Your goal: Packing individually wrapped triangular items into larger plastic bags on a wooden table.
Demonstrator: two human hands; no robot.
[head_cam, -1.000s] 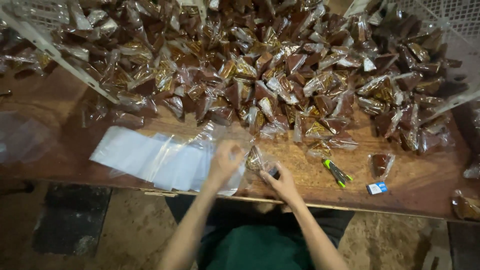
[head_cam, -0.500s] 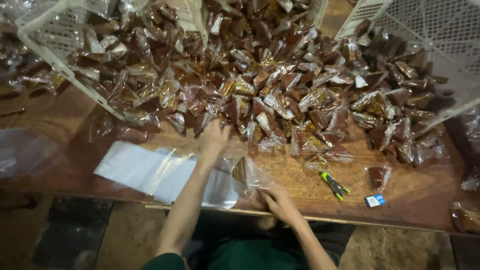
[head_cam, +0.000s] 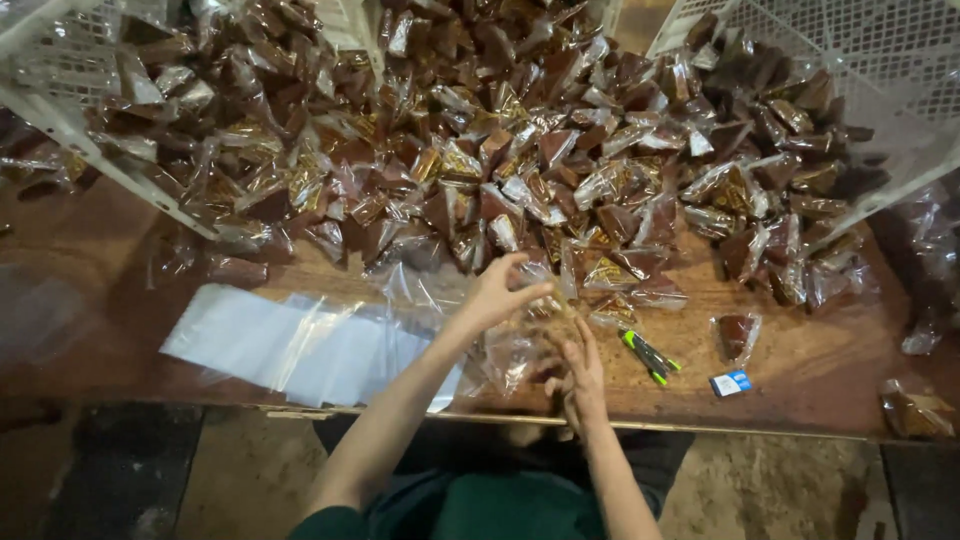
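A big heap of small clear packets with brown filling [head_cam: 520, 150] covers the far half of the wooden table [head_cam: 800, 385]. My left hand [head_cam: 497, 292] reaches to the heap's near edge, fingers apart and curled over a packet there. Just right of it and closer to me, my right hand [head_cam: 578, 372] holds a clear plastic bag [head_cam: 510, 357] at the table's front edge; something dark shows inside the bag by my palm. A stack of flat empty clear bags [head_cam: 300, 345] lies to the left of both hands.
White mesh baskets stand tipped at the back left [head_cam: 60, 120] and back right [head_cam: 880, 90], packets spilling from them. A green-and-black lighter [head_cam: 650, 357], a single brown packet [head_cam: 737, 335] and a small blue-and-white box [head_cam: 731, 383] lie right of my hands.
My left hand left the clear bag, went up to the heap and now sits curled at its near edge. My right hand stayed at the front edge with the bag.
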